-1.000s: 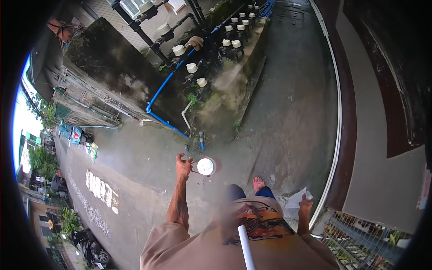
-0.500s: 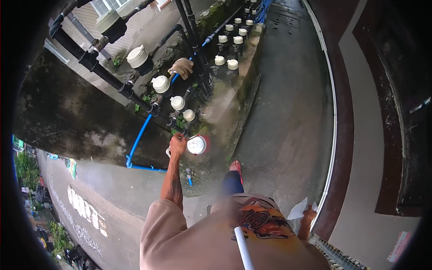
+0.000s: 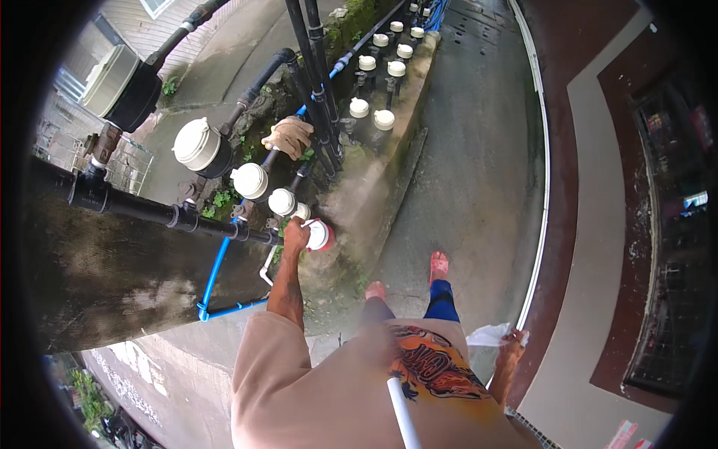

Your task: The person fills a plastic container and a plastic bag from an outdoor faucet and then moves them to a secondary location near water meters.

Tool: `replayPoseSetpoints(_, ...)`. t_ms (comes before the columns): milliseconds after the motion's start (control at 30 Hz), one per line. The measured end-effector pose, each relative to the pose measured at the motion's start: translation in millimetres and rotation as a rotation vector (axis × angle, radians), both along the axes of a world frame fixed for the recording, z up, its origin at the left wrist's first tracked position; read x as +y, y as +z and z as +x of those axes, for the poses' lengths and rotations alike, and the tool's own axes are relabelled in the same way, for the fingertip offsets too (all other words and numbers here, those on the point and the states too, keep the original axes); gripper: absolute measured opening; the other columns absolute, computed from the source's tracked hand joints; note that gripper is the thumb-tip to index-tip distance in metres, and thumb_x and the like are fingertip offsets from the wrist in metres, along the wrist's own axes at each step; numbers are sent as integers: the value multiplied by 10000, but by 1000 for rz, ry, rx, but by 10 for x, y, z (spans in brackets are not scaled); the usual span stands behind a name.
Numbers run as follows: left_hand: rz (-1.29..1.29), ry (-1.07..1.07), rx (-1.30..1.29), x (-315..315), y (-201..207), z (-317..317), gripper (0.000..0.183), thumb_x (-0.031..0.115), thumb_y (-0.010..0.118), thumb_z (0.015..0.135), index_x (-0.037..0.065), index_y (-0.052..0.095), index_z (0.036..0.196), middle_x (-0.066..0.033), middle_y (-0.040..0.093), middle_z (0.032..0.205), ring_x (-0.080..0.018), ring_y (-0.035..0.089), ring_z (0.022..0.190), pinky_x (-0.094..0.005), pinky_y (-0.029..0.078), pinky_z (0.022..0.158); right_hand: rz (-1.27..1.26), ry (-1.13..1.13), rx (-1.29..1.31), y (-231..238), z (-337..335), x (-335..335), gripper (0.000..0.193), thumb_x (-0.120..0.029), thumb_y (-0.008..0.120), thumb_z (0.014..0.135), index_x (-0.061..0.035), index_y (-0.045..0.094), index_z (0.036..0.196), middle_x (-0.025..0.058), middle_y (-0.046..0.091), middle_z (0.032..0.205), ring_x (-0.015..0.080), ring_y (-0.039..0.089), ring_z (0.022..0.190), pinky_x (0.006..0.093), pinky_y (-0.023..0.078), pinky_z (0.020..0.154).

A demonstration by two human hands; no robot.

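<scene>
My left hand [image 3: 297,235] is closed at the side of a red jug [image 3: 330,238] with a white lid, apparently by its handle. Just beyond the jug are water meters with round cream caps, the nearest medium-sized one [image 3: 282,201] close above my fingers. My right hand [image 3: 513,346] hangs low at the right, gripping a thin white sheet [image 3: 488,335], paper or plastic. Its fingers show only in part. A beige work glove [image 3: 289,136] lies over the pipes beyond the meters.
Black pipes [image 3: 142,206] and a blue pipe [image 3: 215,278] run along the low concrete wall at left. More capped meters [image 3: 384,120] line the ledge ahead. A wet concrete path [image 3: 479,165] stretches forward beside a maroon and beige wall [image 3: 591,187]. My feet wear pink sandals [image 3: 439,263].
I have stepped forward, and both feet now show. The jug has moved along with my left hand, closer to the meters. My right hand still holds the white sheet.
</scene>
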State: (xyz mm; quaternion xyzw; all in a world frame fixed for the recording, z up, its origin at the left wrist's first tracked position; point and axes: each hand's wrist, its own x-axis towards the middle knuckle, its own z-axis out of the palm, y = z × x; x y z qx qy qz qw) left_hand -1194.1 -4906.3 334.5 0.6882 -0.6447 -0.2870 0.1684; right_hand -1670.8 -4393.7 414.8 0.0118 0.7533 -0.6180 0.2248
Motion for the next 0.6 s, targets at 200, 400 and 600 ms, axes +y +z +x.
replayPoseSetpoints(200,134,4,63,-3,-42,29,314,111,578,733,2,654,1017,-261,687,879,-411,685,846,-474,536,790,200,431,220,210,-356,-1953,478,-566,496,961,-116,643,1025,16,607,955,135,549,893,302,414,736)
replayPoseSetpoints(400,296,-65,-202,622,82,-809,753,255,712,755,146,400,1432,-225,382,1480,-383,394,1359,-612,402,999,198,615,-92,625,-579,-3827,486,-564,479,971,-113,640,1052,16,552,958,154,550,925,293,437,718)
replayPoseSetpoints(600,695,32,595,2346,-723,-1449,691,427,690,823,117,487,1407,-204,546,1350,-334,446,1335,-495,403,1048,-46,1157,-337,569,-353,-5211,441,-526,522,968,-104,630,1036,12,568,967,130,560,897,305,464,699)
